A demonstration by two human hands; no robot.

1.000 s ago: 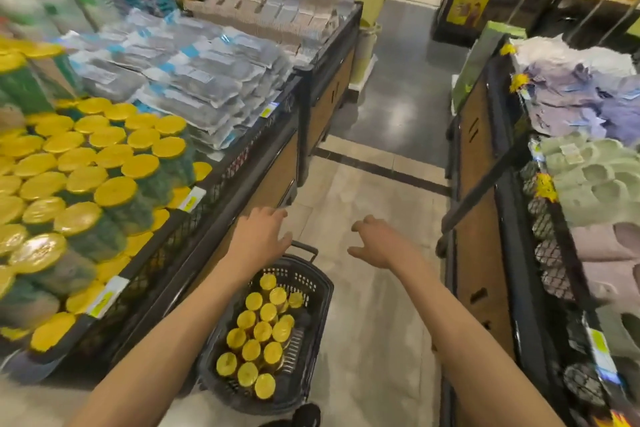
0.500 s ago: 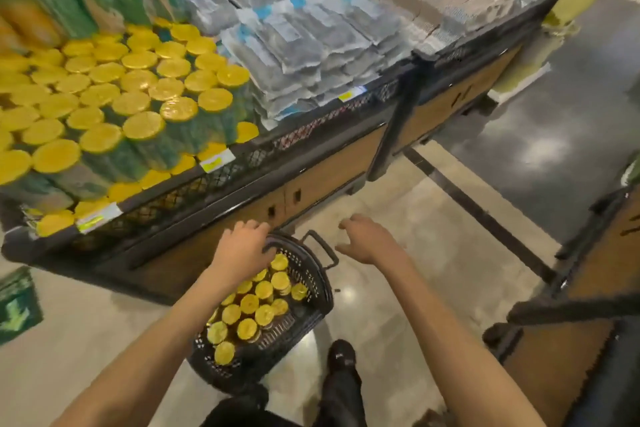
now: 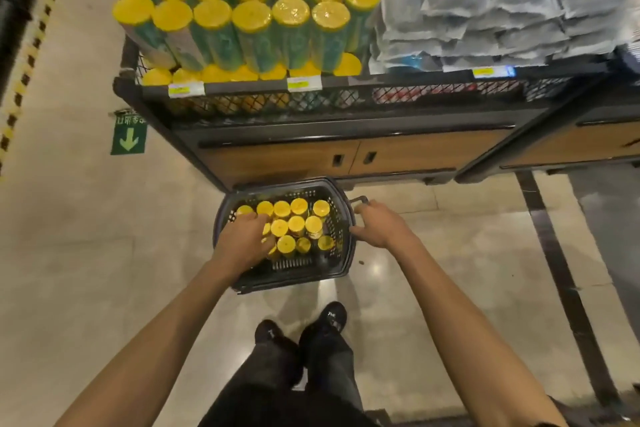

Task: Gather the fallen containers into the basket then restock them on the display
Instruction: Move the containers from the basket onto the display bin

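Observation:
A dark plastic basket (image 3: 294, 264) stands on the floor against the foot of the display stand (image 3: 346, 104). Several yellow-lidded containers (image 3: 298, 224) stand upright in it. My left hand (image 3: 242, 240) reaches into the basket's left side, with fingers and thumb curled round one container there. My right hand (image 3: 378, 226) grips the basket's right rim, just below its folded handle (image 3: 360, 199). On top of the stand, many more yellow-lidded green containers (image 3: 252, 17) stand packed in rows, with a lower layer under them.
Stacked grey packets (image 3: 485, 3) fill the stand to the right of the containers. Wooden cabinet doors (image 3: 346, 159) sit below. A green arrow sign (image 3: 128, 135) and striped tape (image 3: 31, 55) mark the floor at left. My black shoes (image 3: 301, 329) stand behind the basket.
I have turned to face the stand and look down. My left hand went from the basket's rim down onto the containers. My right hand came down onto the basket's right rim.

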